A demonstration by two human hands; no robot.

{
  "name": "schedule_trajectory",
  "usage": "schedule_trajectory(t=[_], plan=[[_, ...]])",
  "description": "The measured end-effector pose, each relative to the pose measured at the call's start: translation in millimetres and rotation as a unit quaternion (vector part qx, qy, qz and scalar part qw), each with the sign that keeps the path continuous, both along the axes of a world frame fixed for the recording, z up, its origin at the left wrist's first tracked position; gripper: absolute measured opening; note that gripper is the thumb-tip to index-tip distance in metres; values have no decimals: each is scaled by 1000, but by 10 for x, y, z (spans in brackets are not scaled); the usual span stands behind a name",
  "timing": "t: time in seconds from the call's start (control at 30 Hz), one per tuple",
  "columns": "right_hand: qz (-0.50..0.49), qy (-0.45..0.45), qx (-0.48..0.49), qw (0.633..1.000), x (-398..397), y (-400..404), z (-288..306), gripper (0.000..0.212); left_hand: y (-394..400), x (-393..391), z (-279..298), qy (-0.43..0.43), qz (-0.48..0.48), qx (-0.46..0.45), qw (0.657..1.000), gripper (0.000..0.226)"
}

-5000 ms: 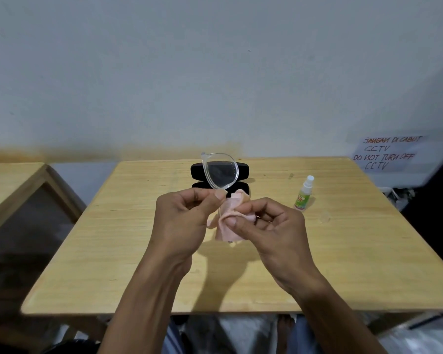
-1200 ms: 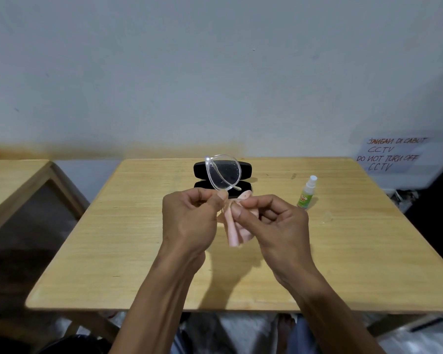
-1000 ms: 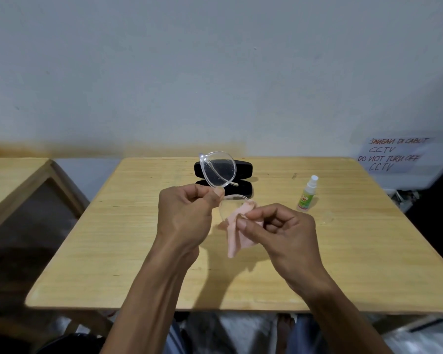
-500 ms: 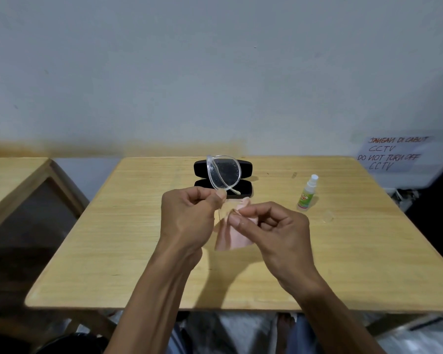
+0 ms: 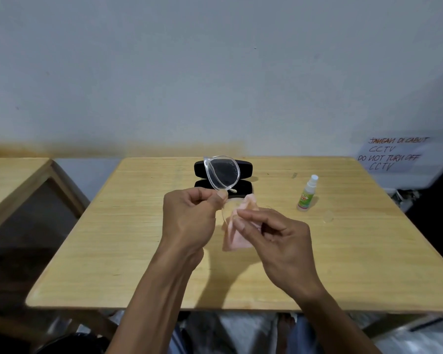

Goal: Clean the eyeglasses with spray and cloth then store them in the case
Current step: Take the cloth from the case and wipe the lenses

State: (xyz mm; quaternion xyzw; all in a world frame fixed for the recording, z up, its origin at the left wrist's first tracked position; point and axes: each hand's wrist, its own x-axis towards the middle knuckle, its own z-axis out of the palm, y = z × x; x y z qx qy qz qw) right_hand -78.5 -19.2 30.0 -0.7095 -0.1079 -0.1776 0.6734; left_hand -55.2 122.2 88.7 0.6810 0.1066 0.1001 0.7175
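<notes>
The left hand (image 5: 189, 221) pinches the clear-framed plastic eyeglasses (image 5: 221, 175); the right hand (image 5: 274, 238) presses a pink cloth (image 5: 237, 226) onto the near lens, above the wooden surface (image 5: 113, 238).

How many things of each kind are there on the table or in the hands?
Eyeglasses: 1, in left hand
Pink cloth: 1, in right hand
Black case: 1
Spray bottle: 1
Total: 4
</notes>
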Motion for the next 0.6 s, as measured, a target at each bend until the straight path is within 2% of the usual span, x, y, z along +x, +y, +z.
schedule_trajectory(t=[0.17,0.4,0.6], plan=[[-47,16,50,998,70,59,105,15,-99,-48,-42,7,-14,1,1000,21],[-30,35,29,999,8,90,33,16,-9,1,-19,14,2,-23,1000,23],[-4,93,129,987,51,16,135,14,10,4,-37,-1,-15,18,1000,21]])
